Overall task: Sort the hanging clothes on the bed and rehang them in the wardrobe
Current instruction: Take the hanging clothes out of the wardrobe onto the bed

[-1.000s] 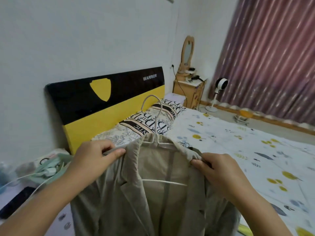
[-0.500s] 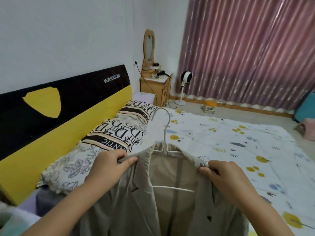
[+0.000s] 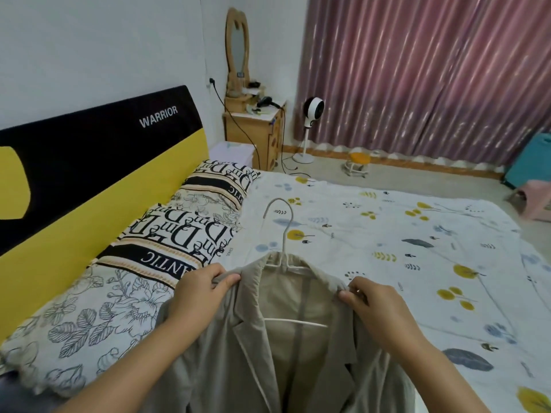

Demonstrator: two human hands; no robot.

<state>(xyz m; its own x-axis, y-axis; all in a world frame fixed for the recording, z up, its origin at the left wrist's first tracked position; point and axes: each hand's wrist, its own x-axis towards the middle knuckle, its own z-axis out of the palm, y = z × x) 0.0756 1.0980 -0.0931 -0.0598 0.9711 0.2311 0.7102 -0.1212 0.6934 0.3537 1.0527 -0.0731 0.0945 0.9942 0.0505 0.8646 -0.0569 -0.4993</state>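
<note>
Held up over the bed (image 3: 387, 234), the beige jacket (image 3: 286, 338) on its white hanger (image 3: 283, 239) looks soft and light, the left hand (image 3: 202, 290) and right hand (image 3: 375, 305) pinching its shoulders, sensibly.

The view has swung to the right along the bed (image 3: 387, 234): the white cables and dark phone by its head-end corner have gone from sight, while more curtain (image 3: 417, 70), a teal box (image 3: 533, 162) and a pink stool (image 3: 533, 201) have appeared. The beige jacket (image 3: 283, 338) on its hanger (image 3: 284, 234) now hangs above the sheet beside the pillows (image 3: 179, 239), no longer over the bed's edge.
</note>
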